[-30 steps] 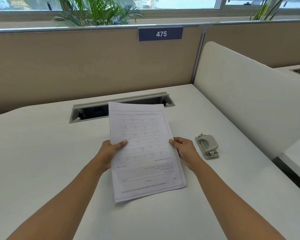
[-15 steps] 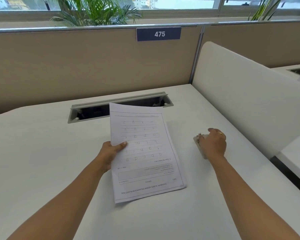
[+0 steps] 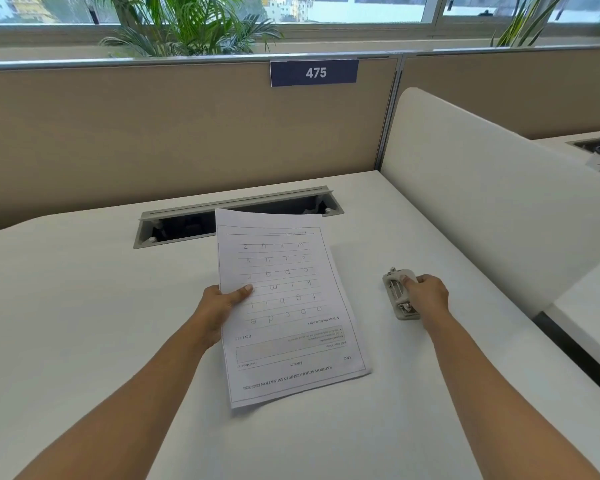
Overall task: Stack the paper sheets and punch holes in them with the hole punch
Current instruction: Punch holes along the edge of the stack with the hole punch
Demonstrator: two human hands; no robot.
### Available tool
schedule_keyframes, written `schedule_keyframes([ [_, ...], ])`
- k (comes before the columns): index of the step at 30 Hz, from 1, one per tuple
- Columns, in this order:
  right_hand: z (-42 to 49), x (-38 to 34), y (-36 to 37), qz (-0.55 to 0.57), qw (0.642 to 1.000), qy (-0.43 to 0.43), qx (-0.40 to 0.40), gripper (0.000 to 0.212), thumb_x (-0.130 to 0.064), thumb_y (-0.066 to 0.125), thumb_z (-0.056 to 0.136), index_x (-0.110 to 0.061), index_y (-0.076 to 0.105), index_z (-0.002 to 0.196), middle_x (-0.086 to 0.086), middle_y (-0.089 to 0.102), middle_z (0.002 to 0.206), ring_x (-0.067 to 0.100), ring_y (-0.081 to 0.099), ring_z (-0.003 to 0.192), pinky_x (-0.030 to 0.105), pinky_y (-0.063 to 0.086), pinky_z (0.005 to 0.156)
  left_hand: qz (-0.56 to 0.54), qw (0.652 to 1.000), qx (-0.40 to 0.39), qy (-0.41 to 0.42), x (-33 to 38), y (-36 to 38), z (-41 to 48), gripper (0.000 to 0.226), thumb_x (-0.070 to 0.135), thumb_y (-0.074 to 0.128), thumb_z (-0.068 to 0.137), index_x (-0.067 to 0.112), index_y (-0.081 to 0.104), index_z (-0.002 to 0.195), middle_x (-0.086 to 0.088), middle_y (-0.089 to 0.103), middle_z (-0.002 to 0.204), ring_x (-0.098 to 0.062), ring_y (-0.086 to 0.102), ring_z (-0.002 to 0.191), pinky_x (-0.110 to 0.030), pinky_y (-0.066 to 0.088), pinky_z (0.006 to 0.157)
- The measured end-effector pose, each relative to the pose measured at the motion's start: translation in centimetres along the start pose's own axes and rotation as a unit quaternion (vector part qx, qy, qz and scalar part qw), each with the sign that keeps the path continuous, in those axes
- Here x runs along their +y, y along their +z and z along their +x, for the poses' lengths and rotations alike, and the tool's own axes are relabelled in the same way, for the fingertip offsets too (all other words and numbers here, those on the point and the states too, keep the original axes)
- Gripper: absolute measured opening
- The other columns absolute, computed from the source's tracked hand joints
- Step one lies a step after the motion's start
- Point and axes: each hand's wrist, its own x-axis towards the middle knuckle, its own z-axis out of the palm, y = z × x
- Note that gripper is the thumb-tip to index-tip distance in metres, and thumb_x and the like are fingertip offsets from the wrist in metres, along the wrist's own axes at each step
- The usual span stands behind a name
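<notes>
A stack of printed paper sheets [image 3: 291,327] lies in the middle of the white desk, its far end lifted off the surface. My left hand [image 3: 220,308] pinches the stack's left edge, thumb on top. A small grey hole punch [image 3: 397,292] sits on the desk to the right of the sheets. My right hand [image 3: 426,296] grips the punch from its right side, thumb on its top, and hides part of it.
An open cable tray [image 3: 236,216] is set into the white desk [image 3: 84,306] just behind the sheets. A beige partition [image 3: 153,133] with a "475" sign stands at the back. A white side divider [image 3: 499,202] borders the desk on the right.
My right hand let go of the sheets' right edge, moved right and took hold of the hole punch. My left hand still holds the sheets, far end raised a little.
</notes>
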Motion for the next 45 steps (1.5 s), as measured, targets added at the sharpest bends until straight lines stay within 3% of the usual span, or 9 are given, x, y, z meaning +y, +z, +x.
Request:
schedule_keyframes([
  [2,-0.3,-0.2,0.2,0.012,1.0,-0.004,0.005,0.029,-0.025,0.056,0.089,0.003,0.059,0.097,0.021,0.061,0.101,0.034,0.058,0.091,0.031,0.04,0.068,-0.003,1.0,0.003,0.0,-0.1,0.0,-0.2,0.03,0.013,0.068,0.081,0.003,0.06,0.108,-0.01,0.069,0.093,-0.027,0.067,0.082,-0.034,0.054,0.066],
  [5,-1.0,-0.4,0.5,0.045,0.999,-0.013,0.004,0.02,-0.024,0.059,0.087,-0.006,0.053,0.081,0.014,0.056,0.087,0.027,0.052,0.077,0.029,0.039,0.064,-0.007,1.0,0.01,0.003,-0.1,-0.3,-0.4,0.029,0.013,0.068,0.081,0.004,0.06,0.107,-0.009,0.069,0.092,-0.027,0.066,0.081,-0.034,0.054,0.066],
  [8,-2.0,-0.5,1.0,0.078,0.997,-0.011,-0.026,0.03,-0.023,0.06,0.087,-0.011,0.043,0.065,0.008,0.048,0.075,0.017,0.042,0.058,0.026,0.031,0.049,-0.018,1.0,0.014,0.007,-0.1,-0.9,-0.8,0.027,0.014,0.068,0.081,0.004,0.06,0.105,-0.008,0.069,0.09,-0.027,0.066,0.08,-0.034,0.054,0.065],
  [10,-3.0,-0.8,1.5,0.094,0.993,-0.005,-0.069,0.033,-0.024,0.06,0.087,-0.011,0.04,0.065,0.007,0.043,0.07,0.017,0.038,0.058,0.027,0.028,0.05,-0.025,1.0,0.016,0.008,-0.1,-1.5,-1.2,0.026,0.014,0.067,0.081,0.004,0.061,0.104,-0.008,0.069,0.089,-0.026,0.067,0.079,-0.033,0.053,0.063],
  [15,-6.0,-2.0,2.6,0.214,0.963,0.025,-0.159,0.027,-0.022,0.057,0.09,-0.011,0.043,0.069,0.01,0.05,0.077,0.024,0.05,0.075,0.034,0.042,0.065,-0.043,0.999,0.024,0.013,-0.4,-3.5,-2.7,0.028,0.014,0.067,0.081,0.005,0.06,0.106,-0.008,0.07,0.093,-0.027,0.067,0.082,-0.034,0.054,0.063],
  [19,-8.8,-2.7,3.3,0.261,0.938,0.032,-0.227,0.019,-0.019,0.054,0.092,-0.015,0.05,0.073,0.006,0.057,0.076,0.018,0.055,0.065,0.026,0.044,0.053,-0.051,0.998,0.036,0.014,-0.3,-6.0,-4.3,0.024,0.014,0.068,0.08,0.007,0.061,0.102,-0.008,0.07,0.092,-0.026,0.068,0.08,-0.033,0.055,0.061],
  [26,-12.7,-3.9,5.4,0.292,0.904,0.001,-0.312,0.012,-0.02,0.05,0.093,-0.013,0.054,0.084,0.005,0.06,0.084,0.016,0.056,0.071,0.026,0.047,0.055,-0.033,0.999,0.026,0.029,0.4,-10.6,-7.0,0.016,0.016,0.067,0.081,0.01,0.066,0.096,-0.003,0.075,0.084,-0.022,0.072,0.076,-0.033,0.058,0.059],
  [31,-14.4,-4.5,7.4,0.308,0.885,0.0,-0.349,0.011,-0.021,0.05,0.093,-0.011,0.053,0.089,0.006,0.06,0.091,0.018,0.055,0.08,0.03,0.043,0.068,-0.025,0.998,0.038,0.049,1.3,-13.2,-8.3,0.011,0.014,0.067,0.08,0.012,0.065,0.091,-0.002,0.075,0.079,-0.019,0.073,0.07,-0.03,0.058,0.054],
  [45,-15.4,-5.9,10.7,0.323,0.863,-0.01,-0.388,0.011,-0.017,0.047,0.094,-0.013,0.052,0.086,0.005,0.059,0.094,0.017,0.055,0.085,0.03,0.044,0.073,0.001,0.995,0.053,0.08,3.0,-16.9,-9.0,0.01,0.015,0.068,0.08,0.013,0.065,0.089,-0.002,0.076,0.078,-0.018,0.073,0.068,-0.029,0.058,0.054],
])
